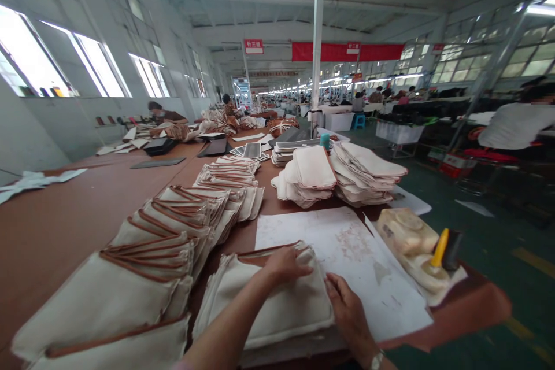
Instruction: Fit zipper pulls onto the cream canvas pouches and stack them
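A short stack of cream fabric pieces with brown edging (277, 306) lies at the front of the table before me. My left hand (287, 266) reaches over the top piece with its fingers closed at the far right corner, partly hidden by the hand itself. At the right edge of the same piece, my right hand (349, 306) pinches the border between thumb and fingers. To the left runs a long row of overlapping cream pieces with brown edges (143, 266). A white paper sheet (347, 243) with brown smears lies under and beyond my right hand.
Two piles of cream pieces (310, 170) (368, 170) stand behind the sheet. On the right are a stained plastic container (407, 231) and a brush with a yellow handle (440, 248), near the table edge. Dark flat panels (214, 147) lie farther back. A person in white (515, 121) sits at right.
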The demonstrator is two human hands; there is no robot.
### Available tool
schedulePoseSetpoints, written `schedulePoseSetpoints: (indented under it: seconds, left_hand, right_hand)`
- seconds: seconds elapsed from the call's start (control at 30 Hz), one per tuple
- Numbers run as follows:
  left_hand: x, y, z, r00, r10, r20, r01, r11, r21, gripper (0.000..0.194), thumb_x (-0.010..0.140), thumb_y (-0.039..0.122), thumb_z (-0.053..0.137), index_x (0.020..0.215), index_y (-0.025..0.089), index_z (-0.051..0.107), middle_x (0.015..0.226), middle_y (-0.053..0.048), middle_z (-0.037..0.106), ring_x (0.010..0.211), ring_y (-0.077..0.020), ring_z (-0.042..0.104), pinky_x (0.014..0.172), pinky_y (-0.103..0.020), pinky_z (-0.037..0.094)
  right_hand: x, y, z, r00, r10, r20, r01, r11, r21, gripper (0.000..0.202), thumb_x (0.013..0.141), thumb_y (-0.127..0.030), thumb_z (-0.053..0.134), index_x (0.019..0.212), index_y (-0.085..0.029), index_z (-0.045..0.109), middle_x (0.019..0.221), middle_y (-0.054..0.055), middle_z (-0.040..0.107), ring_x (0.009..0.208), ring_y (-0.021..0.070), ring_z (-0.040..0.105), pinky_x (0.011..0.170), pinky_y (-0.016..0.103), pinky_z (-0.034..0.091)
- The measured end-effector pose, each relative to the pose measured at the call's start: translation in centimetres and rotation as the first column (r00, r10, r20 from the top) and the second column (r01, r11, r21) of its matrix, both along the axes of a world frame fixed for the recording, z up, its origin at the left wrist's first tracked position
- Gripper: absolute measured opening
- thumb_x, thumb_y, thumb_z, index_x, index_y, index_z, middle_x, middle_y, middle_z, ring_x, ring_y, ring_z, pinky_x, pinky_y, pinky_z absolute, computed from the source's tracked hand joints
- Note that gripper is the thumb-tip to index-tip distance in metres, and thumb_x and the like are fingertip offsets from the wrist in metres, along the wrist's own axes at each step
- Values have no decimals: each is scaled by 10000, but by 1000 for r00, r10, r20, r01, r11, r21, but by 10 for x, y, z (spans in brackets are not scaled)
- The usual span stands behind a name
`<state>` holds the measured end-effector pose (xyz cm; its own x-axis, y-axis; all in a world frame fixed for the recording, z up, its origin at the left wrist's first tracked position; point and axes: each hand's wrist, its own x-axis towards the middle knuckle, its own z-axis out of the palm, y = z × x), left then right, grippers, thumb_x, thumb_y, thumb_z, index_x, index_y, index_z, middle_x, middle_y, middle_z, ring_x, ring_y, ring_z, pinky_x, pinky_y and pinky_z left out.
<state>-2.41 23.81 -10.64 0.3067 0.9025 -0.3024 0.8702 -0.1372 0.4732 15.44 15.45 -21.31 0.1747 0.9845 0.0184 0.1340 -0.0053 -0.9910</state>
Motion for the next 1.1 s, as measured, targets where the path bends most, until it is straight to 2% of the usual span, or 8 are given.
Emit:
schedulePoseSetpoints:
  seconds: [0.2,0.4,0.47,0.6,0.67,0.8,0.97,1.1]
  left_hand:
    - [-5,-29,52,926,26,378,27,991,-133,257,932,348,552,976,115,653,910,-39,672,795,-191,648,726,-324,527]
    - [-47,-95,114,765,42,643,162,953,-256,334,733,287,607,1015,126,683,856,-39,681,763,-204,636,684,-262,476]
    - [-56,-117,127,693,68,717,228,923,-309,345,674,245,644,999,137,690,874,-35,677,773,-194,610,697,-251,454]
    - [-66,-156,143,558,179,811,313,859,-405,270,602,191,718,860,123,673,795,-22,618,689,-138,508,638,-213,386]
    - [-68,-172,148,495,226,839,326,847,-420,297,593,227,772,839,113,652,748,-16,567,652,-119,459,607,-205,354]
    - [-74,-198,151,359,285,889,291,871,-396,376,700,397,788,895,120,627,752,-14,515,639,-102,408,598,-203,332]
    - [-84,-218,147,460,246,853,132,931,-340,341,744,390,802,872,134,617,736,9,501,647,-91,377,551,-189,258]
    - [-85,-227,148,410,346,844,53,915,-400,358,704,385,829,866,122,647,729,-5,555,639,-94,414,560,-196,283]
  right_hand:
    - [11,1,26,990,32,-138,-40,997,-58,611,813,-670,548,1044,-119,676,940,152,755,816,303,718,658,386,577]
    - [2,-8,116,942,255,-217,-226,963,150,554,873,-502,620,1335,-208,531,1306,136,628,1155,280,600,849,375,541]
    - [-10,-19,151,885,421,-199,-377,899,223,550,860,-423,682,1361,-262,522,1362,102,593,1131,258,609,877,363,526]
    - [-37,-49,194,660,746,-91,-693,651,310,375,932,-374,618,1283,-245,589,1249,93,636,1097,249,604,937,377,472]
    - [-47,-62,201,630,773,-72,-720,616,319,243,957,-381,581,1131,-219,635,1049,61,669,987,216,611,891,338,471]
    - [-58,-83,199,694,716,75,-697,642,318,205,1017,-396,439,991,-227,553,822,0,553,732,153,527,696,275,443]
    - [-61,-100,197,641,743,193,-748,548,374,187,1015,-415,388,1018,-255,483,805,-9,491,644,149,469,568,255,402]
    - [-66,-109,198,711,668,218,-671,554,493,142,996,-378,421,1031,-260,492,838,13,514,666,164,511,579,262,444]
